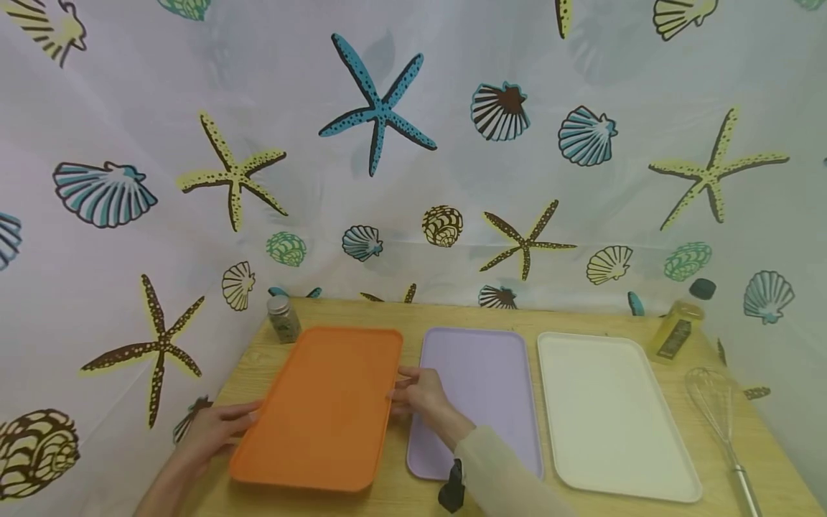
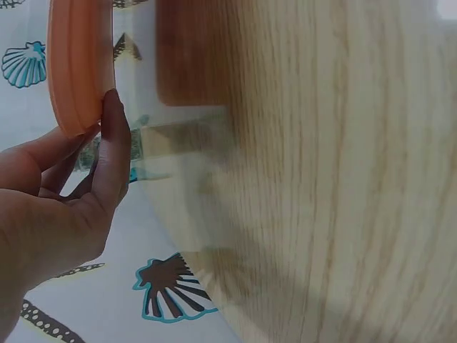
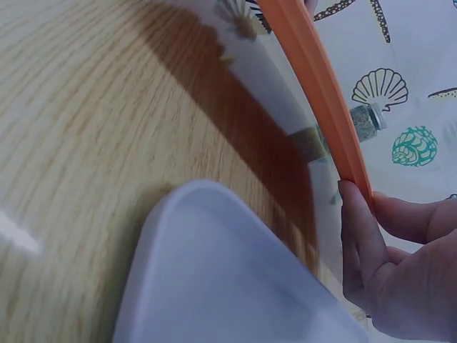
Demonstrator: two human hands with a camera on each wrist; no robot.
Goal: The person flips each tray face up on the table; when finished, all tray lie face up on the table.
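Both hands hold an orange rectangular tray (image 1: 323,409) by its long sides, raised over the wooden table. At the tray's left edge, my left hand (image 1: 209,434) pinches the rim, thumb and fingers on either side of it. My right hand (image 1: 423,395) pinches the opposite rim, above the lavender tray (image 1: 491,402). In the right wrist view the orange tray (image 3: 325,93) shows edge-on, with its reddish shadow on the wood below. The left wrist view shows fingertips under the orange rim (image 2: 78,78).
A white tray (image 1: 614,416) lies right of the lavender one. Farther right are a whisk (image 1: 717,413) and a bottle of yellow liquid with a dark cap (image 1: 678,327). A small lidded jar (image 1: 284,319) stands at the back left. A shell-patterned curtain (image 1: 413,179) surrounds the table.
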